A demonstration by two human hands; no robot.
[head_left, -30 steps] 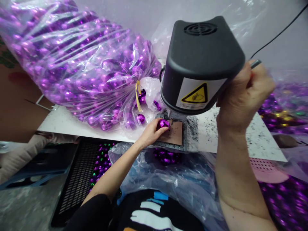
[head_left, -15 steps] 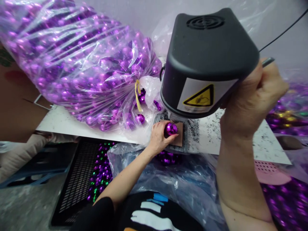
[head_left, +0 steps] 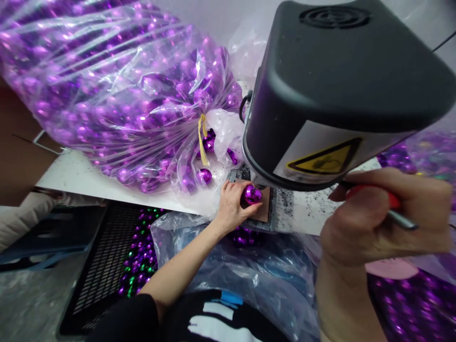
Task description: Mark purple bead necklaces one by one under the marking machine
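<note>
Looking at the left hand (head_left: 233, 204), what is it holding?

It is pinching a purple ball (head_left: 252, 194) between thumb and fingers, just below the middle of the frame. The ball is resting on a brown pad (head_left: 265, 213) and is sitting directly under the nose of the black machine head (head_left: 342, 85).

And the right hand (head_left: 384, 223)?

It is closing as a fist around the lever (head_left: 394, 203) with the red grip, at the lower right, just under the yellow warning sticker (head_left: 326, 161).

What is lying around them?

A big clear bag (head_left: 117, 90) full of purple balls is lying on the white surface (head_left: 78, 173) at the upper left. Its neck, tied with a yellow strip (head_left: 201, 142), is near the left hand. Below the surface edge, purple and green beads (head_left: 140, 251) are lying in a black crate (head_left: 103, 275).
</note>
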